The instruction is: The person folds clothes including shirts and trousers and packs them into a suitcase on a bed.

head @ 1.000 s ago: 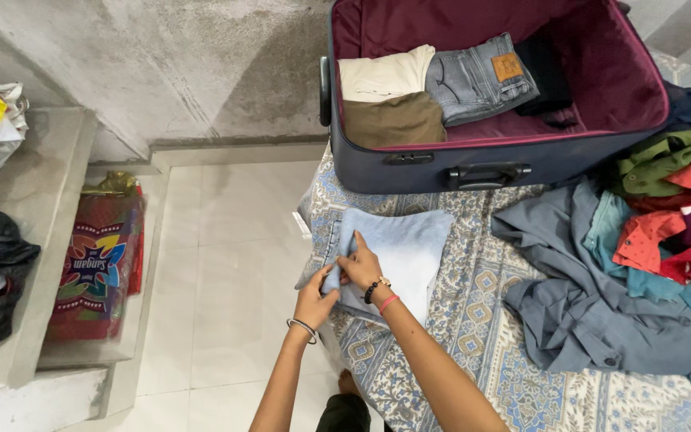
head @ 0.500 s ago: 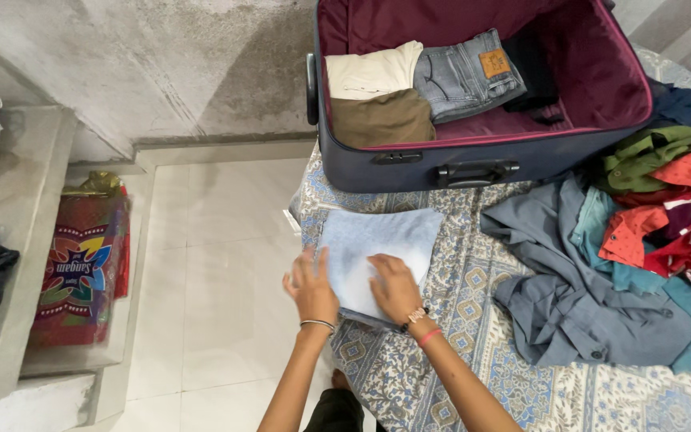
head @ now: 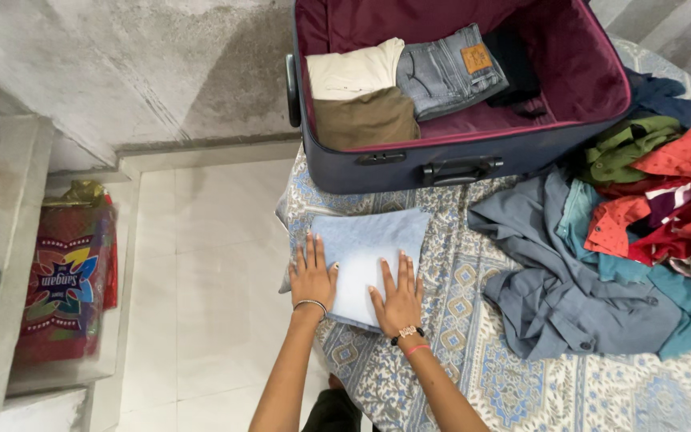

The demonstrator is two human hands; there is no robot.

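at the near left corner of the patterned bed cover (head: 473, 344), folded light-blue jeans (head: 369, 256), pressed flat under left hand (head: 312, 278) and right hand (head: 398, 299), fingers spread, gripping nothing. folded but not yet packed. beyond, open suitcase (head: 457, 156) partly filled; right, unfolded clothes pile (head: 625, 240), cut off by frame. suitcase's far side out of view.

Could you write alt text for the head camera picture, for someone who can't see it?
Both hands, left hand and right hand, press flat on a folded light blue garment on a patterned bedsheet. Beyond it an open suitcase holds folded clothes; loose clothes lie heaped at right.
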